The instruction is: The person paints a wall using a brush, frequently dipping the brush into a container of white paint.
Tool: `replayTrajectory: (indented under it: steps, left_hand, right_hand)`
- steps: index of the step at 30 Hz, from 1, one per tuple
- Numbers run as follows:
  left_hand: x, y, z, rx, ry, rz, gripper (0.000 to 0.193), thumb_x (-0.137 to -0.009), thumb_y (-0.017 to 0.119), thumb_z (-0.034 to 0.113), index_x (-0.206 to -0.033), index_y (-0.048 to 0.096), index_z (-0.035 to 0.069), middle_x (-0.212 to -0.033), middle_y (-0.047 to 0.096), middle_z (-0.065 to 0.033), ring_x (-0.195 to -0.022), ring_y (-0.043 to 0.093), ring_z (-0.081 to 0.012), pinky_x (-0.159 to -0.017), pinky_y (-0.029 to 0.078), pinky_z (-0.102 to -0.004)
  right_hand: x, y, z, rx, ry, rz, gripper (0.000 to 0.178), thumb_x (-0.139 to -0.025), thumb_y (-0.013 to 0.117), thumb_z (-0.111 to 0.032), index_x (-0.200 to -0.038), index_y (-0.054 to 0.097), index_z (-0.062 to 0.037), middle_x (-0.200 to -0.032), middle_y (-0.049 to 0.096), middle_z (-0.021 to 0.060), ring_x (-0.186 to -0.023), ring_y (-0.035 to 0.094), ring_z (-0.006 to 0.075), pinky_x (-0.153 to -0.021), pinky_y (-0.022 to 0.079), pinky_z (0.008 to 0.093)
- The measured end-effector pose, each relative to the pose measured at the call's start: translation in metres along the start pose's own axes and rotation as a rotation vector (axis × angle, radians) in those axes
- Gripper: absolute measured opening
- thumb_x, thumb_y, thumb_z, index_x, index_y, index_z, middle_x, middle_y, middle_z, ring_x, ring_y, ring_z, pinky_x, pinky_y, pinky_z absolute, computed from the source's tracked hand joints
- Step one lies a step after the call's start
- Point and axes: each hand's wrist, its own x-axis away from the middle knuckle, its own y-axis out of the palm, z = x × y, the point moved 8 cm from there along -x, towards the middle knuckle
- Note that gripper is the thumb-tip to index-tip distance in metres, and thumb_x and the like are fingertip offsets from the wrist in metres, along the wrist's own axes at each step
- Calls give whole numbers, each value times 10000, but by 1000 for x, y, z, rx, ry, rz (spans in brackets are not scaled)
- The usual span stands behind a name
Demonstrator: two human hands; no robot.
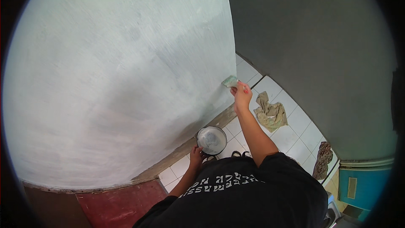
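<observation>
With my right hand [242, 94] I grip a paintbrush [230, 82], its pale green bristles against the right edge of the whitish wall [139, 59]. A bit of red shows at my fingers. My left hand [196, 157] is closed on the rim of a round, dark-rimmed pan [212, 140], held low in front of me. White paint coats the inside of the pan. The wall has streaky brush marks and some greyer patches.
White floor tiles [291, 141] run along the wall's base. A stained beige rag [270, 113] lies there, and a brown twisted cloth [323, 160] farther right. A dark grey wall [312, 59] rises on the right. Red [122, 202] and teal [360, 185] surfaces flank me.
</observation>
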Motion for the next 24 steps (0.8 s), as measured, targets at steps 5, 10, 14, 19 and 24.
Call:
replayTrajectory:
  steps: [5, 10, 14, 19, 24]
  left_hand:
    - [1, -3, 10, 62, 29, 11, 237, -902, 479, 193, -1114, 453, 90, -1088, 571, -99, -952, 625, -253, -799, 526, -404]
    - [0, 4, 17, 68, 46, 3, 228, -909, 464, 196, -1111, 449, 93, -1083, 574, -101, -955, 624, -258, -805, 520, -415]
    - [7, 7, 26, 141, 84, -26, 298, -868, 543, 180, -1131, 464, 65, -1033, 568, -113, -876, 642, -261, -767, 555, -395]
    - [4, 6, 18, 123, 86, -29, 315, -862, 554, 193, -1137, 462, 69, -1046, 572, -117, -891, 645, -267, -749, 552, -381]
    - [8, 5, 3, 116, 16, 14, 287, -873, 547, 191, -1129, 478, 79, -1019, 585, -99, -854, 633, -230, -725, 537, -360]
  right_hand:
    - [59, 130, -159, -42, -288, -290, 115, -917, 532, -67, -938, 594, 28, -940, 626, 128, -799, 653, 197, -733, 561, 299]
    - [85, 187, -238, -346, -278, -432, 122, -909, 496, -42, -990, 544, 37, -968, 613, 156, -806, 663, 240, -778, 573, 337]
    - [76, 165, -202, -397, -264, -450, 129, -910, 486, -46, -1011, 530, 23, -986, 608, 160, -829, 662, 263, -772, 575, 371]
    - [40, 56, -67, -246, -58, -191, 117, -917, 485, -60, -997, 543, 3, -986, 610, 157, -858, 651, 271, -735, 576, 375]
    - [3, -28, 23, -16, 83, 18, 85, -908, 514, -76, -960, 549, -19, -878, 632, 122, -754, 658, 231, -665, 572, 342]
